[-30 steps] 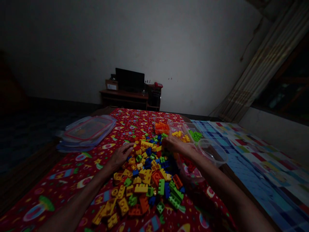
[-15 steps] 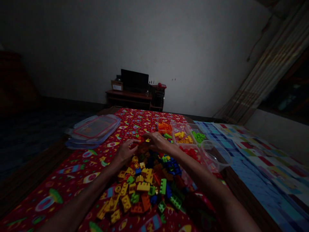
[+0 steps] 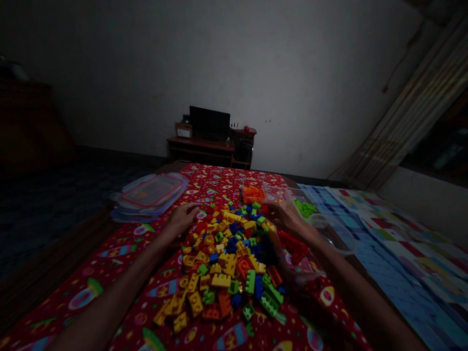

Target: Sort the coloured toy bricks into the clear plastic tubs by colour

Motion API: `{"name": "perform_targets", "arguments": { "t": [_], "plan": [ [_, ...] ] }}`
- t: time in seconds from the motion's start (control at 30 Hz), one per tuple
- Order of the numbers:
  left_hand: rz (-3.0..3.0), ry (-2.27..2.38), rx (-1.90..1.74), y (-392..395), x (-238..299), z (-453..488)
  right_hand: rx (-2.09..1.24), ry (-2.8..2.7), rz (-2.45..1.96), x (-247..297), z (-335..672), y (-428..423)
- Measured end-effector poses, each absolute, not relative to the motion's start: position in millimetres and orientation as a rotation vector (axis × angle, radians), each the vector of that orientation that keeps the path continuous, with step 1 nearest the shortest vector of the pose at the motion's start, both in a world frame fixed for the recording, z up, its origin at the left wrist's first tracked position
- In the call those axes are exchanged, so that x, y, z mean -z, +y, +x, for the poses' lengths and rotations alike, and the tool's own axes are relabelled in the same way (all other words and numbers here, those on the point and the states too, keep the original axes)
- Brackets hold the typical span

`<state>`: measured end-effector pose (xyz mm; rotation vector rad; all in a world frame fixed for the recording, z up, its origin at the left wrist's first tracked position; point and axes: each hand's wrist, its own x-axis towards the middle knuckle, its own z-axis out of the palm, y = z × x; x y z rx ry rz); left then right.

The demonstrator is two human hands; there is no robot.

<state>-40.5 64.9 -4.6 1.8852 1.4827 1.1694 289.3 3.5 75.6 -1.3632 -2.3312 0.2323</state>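
Note:
Toy building bricks (image 3: 228, 265) in yellow, green, blue, orange and red lie in a loose heap on a red patterned cloth (image 3: 120, 273). At the heap's far left edge is my left hand (image 3: 182, 217), its fingers slightly bent and apart, with nothing visible in it. My right hand (image 3: 287, 217) is over the heap's right side, near the sorting tubs, its fingers pointing left and apart. No brick shows in it, though its underside is dark. Beneath my right forearm, a clear tub of red bricks (image 3: 294, 247) is partly hidden.
Beyond my right hand stand clear tubs with orange bricks (image 3: 254, 194) and green bricks (image 3: 305, 208). A round clear tub (image 3: 347, 239) sits at the right edge. Stacked clear lids (image 3: 151, 195) lie at the left. A bed (image 3: 395, 243) adjoins on the right.
My hands have moved apart from over the far part of the heap, the right one going right and the left one slightly left. More bricks show between them.

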Motion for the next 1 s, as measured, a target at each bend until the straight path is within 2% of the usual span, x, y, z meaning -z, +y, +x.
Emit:
{"name": "perform_targets", "arguments": {
  "t": [0.23,0.43,0.73,1.0],
  "plan": [
    [1.887,1.32,-0.88,85,18,-21,-0.1,-2.375,-1.694,-65,349,-29],
    [1.996,1.319,-0.596,85,1,-21,-0.2,-2.182,-1.557,-67,336,-51],
    [1.881,1.306,-0.731,65,-6,-42,-0.414,-2.025,-1.237,-77,251,-49],
    [2.098,1.279,-0.695,55,-2,-33,-0.373,-2.17,-1.19,-55,234,-40]
  ]
}}
